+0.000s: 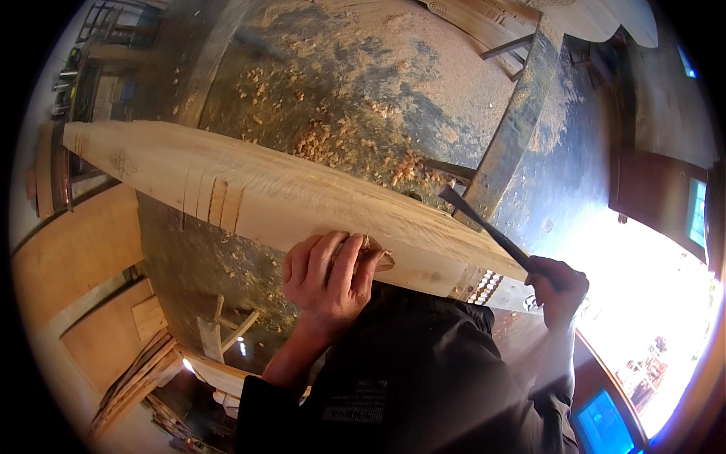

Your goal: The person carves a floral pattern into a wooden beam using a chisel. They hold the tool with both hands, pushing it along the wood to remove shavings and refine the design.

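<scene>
Tapered wooden board (280, 208) laid before torso, long axis upper-left to lower-right, tip upper-left. Chisel (494, 233) gripped by right hand (560, 291), blade up-left. Left hand's (327, 278) fingers curled at board; contents can't be told.

Free room is found over the left half of the plank (295, 197); at right, passage is obstructed by a chisel (488, 225), seemingly raised.

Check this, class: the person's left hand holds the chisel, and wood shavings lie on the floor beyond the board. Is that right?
Wrong side: the head view shows the right hand holding the chisel. Wood shavings do lie on the floor beyond the board.
</scene>
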The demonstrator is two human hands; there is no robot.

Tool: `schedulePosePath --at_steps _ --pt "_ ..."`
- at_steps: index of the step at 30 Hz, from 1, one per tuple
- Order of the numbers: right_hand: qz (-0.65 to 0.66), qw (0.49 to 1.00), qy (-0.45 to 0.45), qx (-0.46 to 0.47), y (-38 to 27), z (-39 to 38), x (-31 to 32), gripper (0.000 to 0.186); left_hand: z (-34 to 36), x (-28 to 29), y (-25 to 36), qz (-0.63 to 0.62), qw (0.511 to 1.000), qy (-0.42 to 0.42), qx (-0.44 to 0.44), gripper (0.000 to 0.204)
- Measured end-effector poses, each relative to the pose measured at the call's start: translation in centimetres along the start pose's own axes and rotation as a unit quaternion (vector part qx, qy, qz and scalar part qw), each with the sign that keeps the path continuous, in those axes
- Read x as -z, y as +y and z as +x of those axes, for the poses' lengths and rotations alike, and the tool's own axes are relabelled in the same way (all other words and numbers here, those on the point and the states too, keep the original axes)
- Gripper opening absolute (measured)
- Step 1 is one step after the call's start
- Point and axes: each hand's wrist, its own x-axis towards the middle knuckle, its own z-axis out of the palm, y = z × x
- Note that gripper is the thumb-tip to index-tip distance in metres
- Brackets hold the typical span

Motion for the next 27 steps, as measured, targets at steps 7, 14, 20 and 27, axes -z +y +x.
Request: schedulePosePath --at_steps 7,14,20,27 --pt "0.055 0.998 -0.009 0.039 1.3 -1.4 -0.9 0.026 1.5 0.6 -0.4 -0.01 0.998 -0.057 -0.036 0.022" --pt "0.007 0.996 -0.032 0.084 0.4 -2.5 -2.0 0.026 4.7 -1.5 -3.7 0.046 0.994 0.092 0.036 0.025" --pt "-0.014 0.972 -0.04 0.231 0.3 -2.4 -3.7 0.029 2.0 -0.1 -2.2 -0.106 0.99 0.061 -0.075 0.026" --pt "-0.031 0.956 -0.054 0.288 -0.2 -1.1 -3.6 0.028 -0.8 -3.7 2.3 -0.147 0.968 -0.01 -0.201 0.045"
